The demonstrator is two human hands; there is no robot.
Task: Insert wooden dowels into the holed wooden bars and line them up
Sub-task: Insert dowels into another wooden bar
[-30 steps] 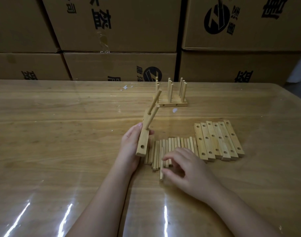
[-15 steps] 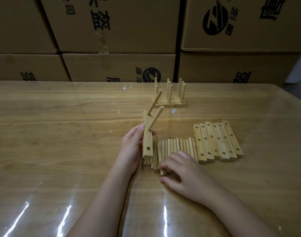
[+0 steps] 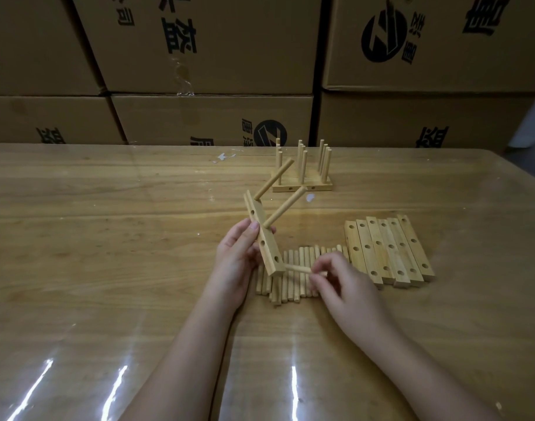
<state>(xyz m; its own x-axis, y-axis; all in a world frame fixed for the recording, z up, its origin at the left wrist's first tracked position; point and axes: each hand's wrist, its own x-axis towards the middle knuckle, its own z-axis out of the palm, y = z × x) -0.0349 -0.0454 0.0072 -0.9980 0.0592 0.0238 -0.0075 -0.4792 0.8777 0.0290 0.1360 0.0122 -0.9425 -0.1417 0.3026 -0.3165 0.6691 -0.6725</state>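
Observation:
My left hand (image 3: pixel 234 262) grips a holed wooden bar (image 3: pixel 264 241), held tilted above the table. Two dowels (image 3: pixel 286 206) stick out of its upper holes, pointing up and right. My right hand (image 3: pixel 340 282) pinches a third dowel (image 3: pixel 298 268) whose tip meets the bar's lowest hole. Under both hands lies a row of loose dowels (image 3: pixel 293 276) on the table. Several empty holed bars (image 3: pixel 387 250) lie side by side to the right. Farther back stand finished bars with upright dowels (image 3: pixel 302 174).
The wooden table (image 3: pixel 108 238) has a glossy clear cover with light glare near the front edge. Stacked cardboard boxes (image 3: pixel 211 56) form a wall right behind the table's far edge. A small white scrap (image 3: pixel 225 157) lies near the back.
My right hand has picked one dowel off the loose row and brought it to the bar's bottom hole. My left hand has tilted the bar so its lower end swings right.

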